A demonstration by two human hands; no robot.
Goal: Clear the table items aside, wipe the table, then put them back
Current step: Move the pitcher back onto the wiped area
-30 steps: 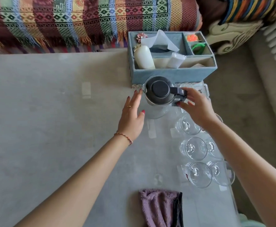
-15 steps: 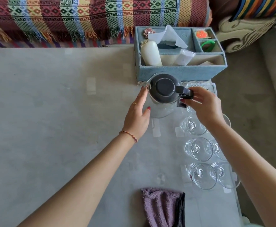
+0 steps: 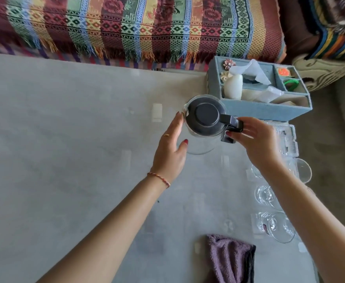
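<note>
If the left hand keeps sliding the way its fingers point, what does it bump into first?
The left hand already touches the clear glass jug with the dark grey lid. Past its side, probably the blue felt organiser box, though depth is unclear.

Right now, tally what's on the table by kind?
Clear glass jug with dark lid: 1
Blue felt organiser box: 1
Clear drinking glasses: at least 4, others may be hidden
Purple terry cloth: 1
Clear plastic tray: 1
Total: at least 8
</note>
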